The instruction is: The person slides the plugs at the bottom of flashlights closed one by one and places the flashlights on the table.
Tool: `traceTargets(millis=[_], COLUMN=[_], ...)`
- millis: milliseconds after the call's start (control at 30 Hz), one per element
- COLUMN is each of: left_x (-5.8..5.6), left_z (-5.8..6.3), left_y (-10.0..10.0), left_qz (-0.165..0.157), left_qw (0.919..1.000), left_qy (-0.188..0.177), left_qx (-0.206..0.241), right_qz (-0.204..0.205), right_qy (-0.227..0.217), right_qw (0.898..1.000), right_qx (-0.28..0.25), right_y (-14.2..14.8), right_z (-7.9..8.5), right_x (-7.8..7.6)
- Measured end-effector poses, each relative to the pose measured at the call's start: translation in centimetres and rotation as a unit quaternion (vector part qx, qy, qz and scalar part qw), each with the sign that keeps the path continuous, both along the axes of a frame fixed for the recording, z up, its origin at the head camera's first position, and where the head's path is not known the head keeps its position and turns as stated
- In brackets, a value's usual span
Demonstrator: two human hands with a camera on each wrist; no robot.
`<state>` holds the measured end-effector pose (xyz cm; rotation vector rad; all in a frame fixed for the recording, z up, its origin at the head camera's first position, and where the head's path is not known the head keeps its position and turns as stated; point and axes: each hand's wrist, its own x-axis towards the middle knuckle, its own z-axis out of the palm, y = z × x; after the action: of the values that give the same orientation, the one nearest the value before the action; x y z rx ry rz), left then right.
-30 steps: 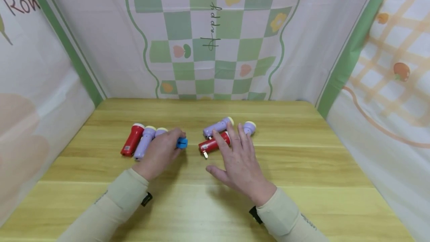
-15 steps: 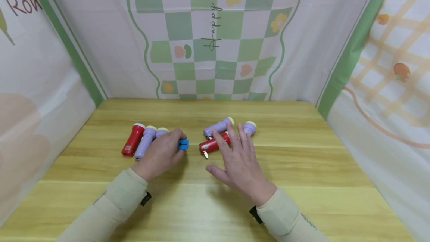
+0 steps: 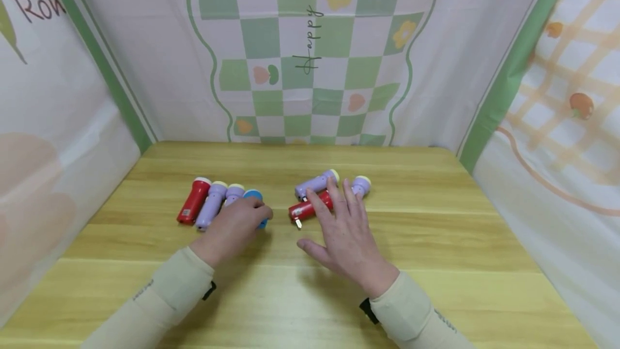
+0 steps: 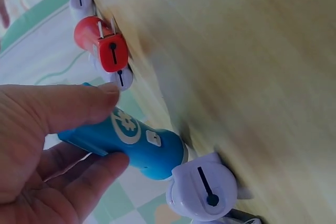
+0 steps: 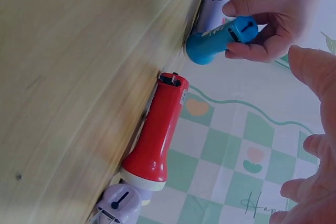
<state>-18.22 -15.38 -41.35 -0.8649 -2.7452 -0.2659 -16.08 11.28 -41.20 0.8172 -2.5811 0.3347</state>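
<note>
Farthest left of the sky-blue, tube-shaped plastic flashlight (image 4: 139, 148) lies a glossy red plastic flashlight with a white rim (image 3: 195, 201). Nearer to it on that side come two lilac plastic flashlights with pale yellow rims, the outer one (image 3: 211, 204) beside the red, the inner one (image 3: 235, 192) just beside the blue and partly covered by the left hand (image 3: 232, 229).

That hand pinches the blue flashlight by its barrel, thumb on one side and fingers on the other; its wide head slants down towards the table, tail raised (whether the rim touches the wood, I cannot tell).

It should be light, stiff and smooth, perhaps slightly slippery. The narrow barrel looks the best place to hold, sparing the lens end, probably its most fragile part.

Right of the blue flashlight lie a second red flashlight with metal prongs out (image 3: 302, 210) and a lilac one behind it (image 3: 315, 185). The right hand (image 3: 346, 236), fingers spread and gripping nothing, is farther right, with another lilac flashlight (image 3: 361, 185) beyond its fingertips.

Half a second ago the blue flashlight's slotted tail faced the head camera; now its head shows past the knuckles. The right hand has kept its place.
</note>
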Motion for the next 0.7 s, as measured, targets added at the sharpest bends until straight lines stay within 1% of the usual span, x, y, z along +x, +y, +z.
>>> traceTargets(millis=[233, 500, 600, 700], left_x=[0.0, -0.1, -0.1, -0.1], left_z=[-0.8, -1.0, -1.2, -1.3], left_y=[-0.1, -0.1, -0.2, -0.3], left_qz=[-0.006, 0.014, 0.017, 0.016], left_qw=[0.9996, 0.9986, 0.9982, 0.9978], left_qy=[0.013, -0.009, -0.004, 0.012], left_qx=[-0.025, -0.050, -0.058, -0.064], right_qz=[-0.002, 0.004, 0.008, 0.007], right_qy=[-0.006, 0.008, 0.012, 0.008], right_qw=[1.000, 1.000, 1.000, 1.000], right_qx=[0.000, -0.005, -0.008, -0.009], right_y=[-0.1, -0.1, 0.0, 0.0], right_z=[0.1, 0.0, 0.0, 0.0], right_x=[0.1, 0.1, 0.1, 0.1])
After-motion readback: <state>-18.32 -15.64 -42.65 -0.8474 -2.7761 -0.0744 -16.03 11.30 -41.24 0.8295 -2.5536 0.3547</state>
